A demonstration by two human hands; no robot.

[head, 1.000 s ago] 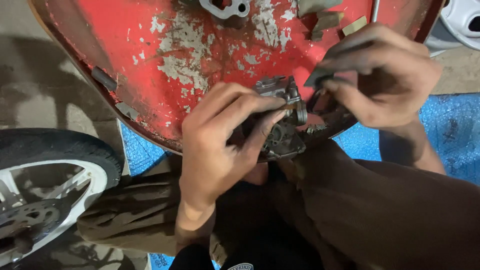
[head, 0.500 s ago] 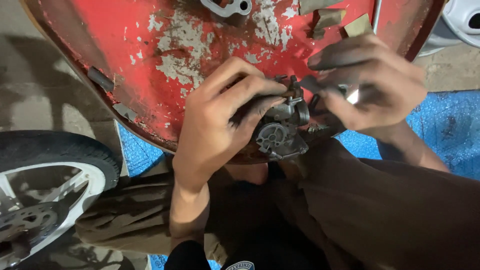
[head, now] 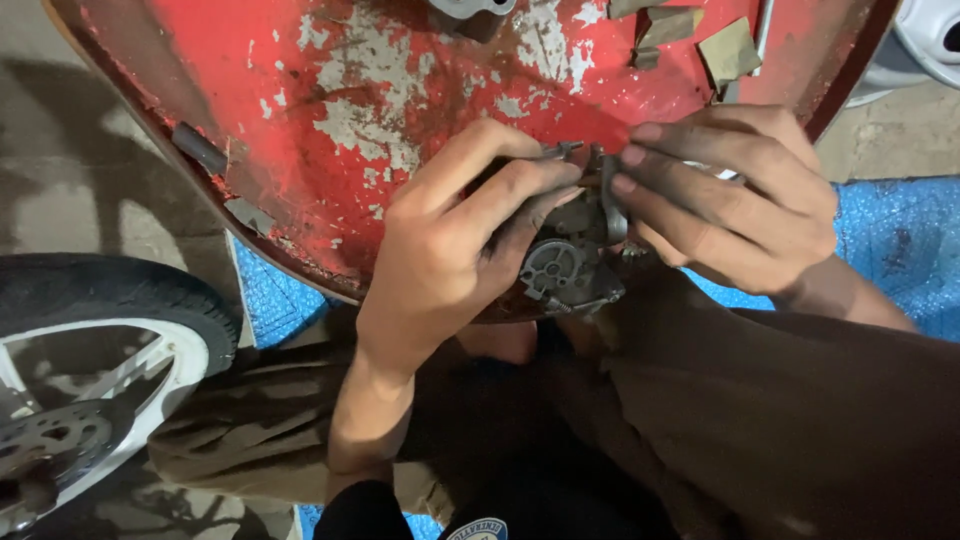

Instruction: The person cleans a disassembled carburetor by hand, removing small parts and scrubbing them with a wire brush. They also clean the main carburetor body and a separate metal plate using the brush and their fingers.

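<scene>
A small grey metal engine part, a carburettor [head: 572,262], hangs between both hands over the lower edge of a worn red metal panel [head: 400,110]. My left hand [head: 455,245] wraps its left side, fingers curled over the top. From the right, my right hand [head: 735,200] presses its greasy fingertips on the part's upper end and holds something thin and pale that is mostly hidden. My lap in brown trousers [head: 760,420] lies just below.
A motorcycle wheel [head: 95,350] with a black tyre and white spokes sits at the lower left. Blue sheeting [head: 900,250] covers the ground on the right. Small metal bits and brown scraps [head: 725,50] lie on the panel. A white object [head: 930,35] is at the top right.
Both hands have shifted slightly upward and closer together on the carburettor, and the part has turned a little, showing its round face toward me.
</scene>
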